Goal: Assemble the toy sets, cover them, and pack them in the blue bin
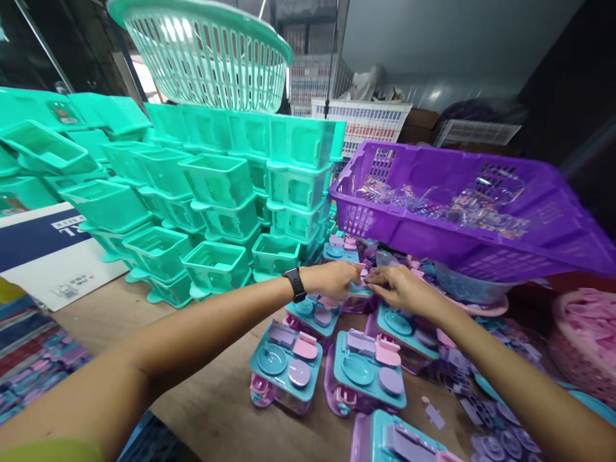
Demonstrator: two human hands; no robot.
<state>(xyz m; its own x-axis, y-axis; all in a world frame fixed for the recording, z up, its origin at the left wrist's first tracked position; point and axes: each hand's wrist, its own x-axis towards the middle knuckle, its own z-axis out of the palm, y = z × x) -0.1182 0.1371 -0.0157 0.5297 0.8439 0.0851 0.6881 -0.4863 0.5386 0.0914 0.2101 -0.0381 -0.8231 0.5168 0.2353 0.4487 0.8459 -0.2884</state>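
My left hand (334, 280), with a black watch at the wrist, is closed with its fingers pinched over a toy sink unit at the far end of the group. From the other side my right hand (397, 287) reaches in, fingers curled and tips together at the same spot. Small pink and lilac bits show between the hands; what the fingertips grip is mostly hidden. Nearer to me stand several similar toy sink units, such as one at the left (286, 364) and one beside it (368, 372), with turquoise tops, round basins, lilac discs and pink pieces.
Stacked turquoise bins (216, 263) fill the left and back, with a turquoise basket (206, 58) on top. A purple crate (462, 237) of clear-wrapped parts stands back right. Loose lilac pieces (505, 443) lie front right, near a pink basket (572, 333).
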